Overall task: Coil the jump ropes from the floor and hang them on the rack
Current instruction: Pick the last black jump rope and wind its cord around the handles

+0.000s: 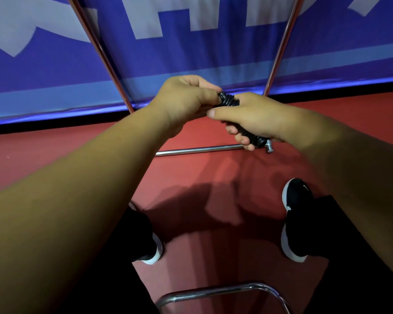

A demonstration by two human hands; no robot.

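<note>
A black ribbed jump rope handle (229, 101) sits between both hands at the centre of the view, with a small metal end (269, 148) showing at its lower tip. My right hand (256, 118) grips the handle around its length. My left hand (186, 98) has its fingers curled on the handle's upper end. No rope cord is visible; the hands hide it. The chrome rack (197, 151) stands just beyond the hands, its two slanted uprights (104, 57) rising to the top of the view.
A blue and white banner (213, 53) runs along the far side of the red floor (55, 150). My two black shoes (295, 218) stand below. A curved chrome bar (216, 291) lies at the bottom edge.
</note>
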